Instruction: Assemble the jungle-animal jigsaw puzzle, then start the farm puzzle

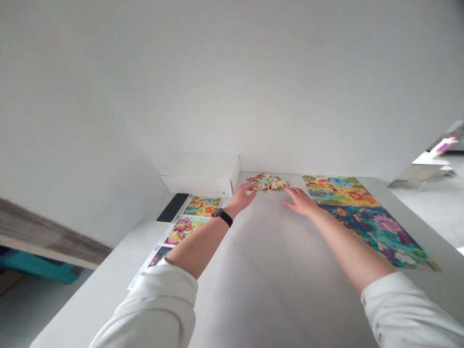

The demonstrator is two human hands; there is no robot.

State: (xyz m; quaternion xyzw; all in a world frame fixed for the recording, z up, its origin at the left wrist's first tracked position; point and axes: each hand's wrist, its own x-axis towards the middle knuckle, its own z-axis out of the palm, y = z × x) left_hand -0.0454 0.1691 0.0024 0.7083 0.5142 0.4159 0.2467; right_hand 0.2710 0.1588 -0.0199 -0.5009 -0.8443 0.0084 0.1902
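Reaching for the pile of loose puzzle pieces [268, 183]: left hand [243, 195] fingering its near edge, right hand [300, 200] flat, unclenched, just right. Finished puzzle [362, 217] farther right; pile unsorted.

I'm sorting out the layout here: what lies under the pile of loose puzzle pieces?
The pile of loose puzzle pieces lies on the white table, between the left hand and right hand. Anything beneath the pieces is covered.

Both arms outstretched, left hand [243, 195] curled, right hand [300, 200] flat
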